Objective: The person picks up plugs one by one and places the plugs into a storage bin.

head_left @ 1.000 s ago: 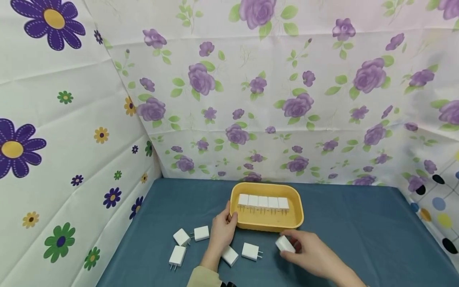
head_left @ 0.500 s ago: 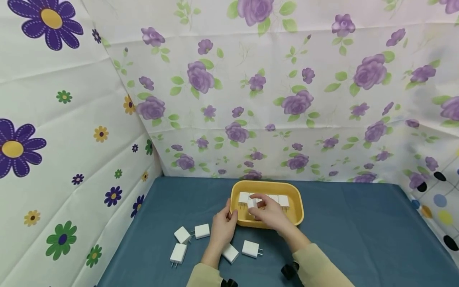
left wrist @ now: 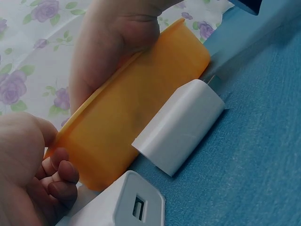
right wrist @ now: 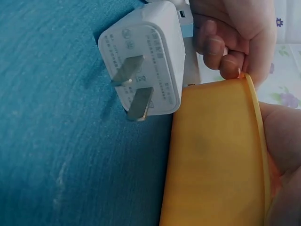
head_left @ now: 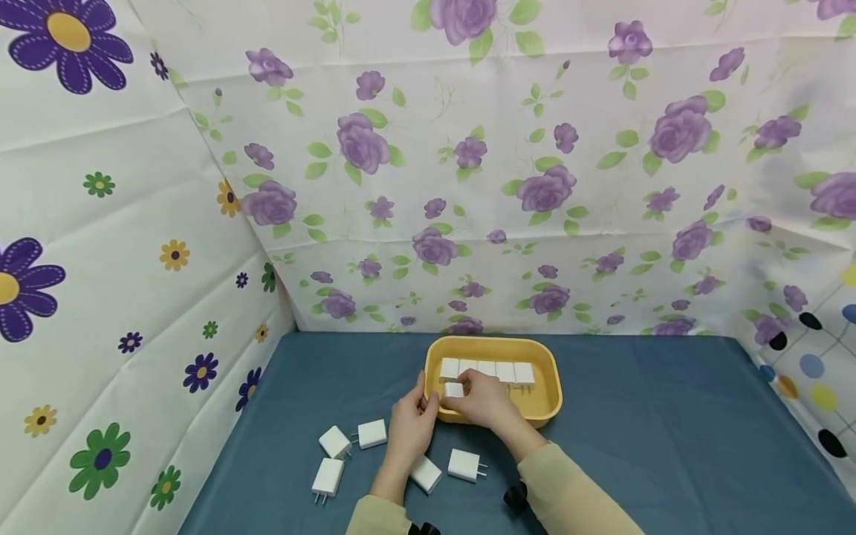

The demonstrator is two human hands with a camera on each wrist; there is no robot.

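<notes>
My left hand point(head_left: 411, 429) grips the left edge of a yellow plastic tray point(head_left: 551, 388), its thumb over the rim. Inside that tray, my right hand point(head_left: 487, 403) pinches a white USB charger point(head_left: 453, 390) at the left, in front of a row of several white chargers point(head_left: 504, 371) along the back. In the right wrist view the tray wall hides the pinched charger. A loose charger point(right wrist: 141, 66) lies just outside the tray there, its two flat prongs facing the camera. The left wrist view shows another charger point(left wrist: 136, 202) with its USB port visible, near my left hand.
On the blue tablecloth point(head_left: 655, 431), one charger point(head_left: 463, 465) lies in front of the tray and another point(head_left: 425, 474) beside my left forearm. Further left lie three more, including one charger point(head_left: 328, 476) nearest the front. Flowered cloth point(head_left: 401, 186) hangs behind the table.
My right hand has carried a charger from the table at the tray's front right into the tray, then lowered it toward the left end. The left hand keeps its grip on the rim.
</notes>
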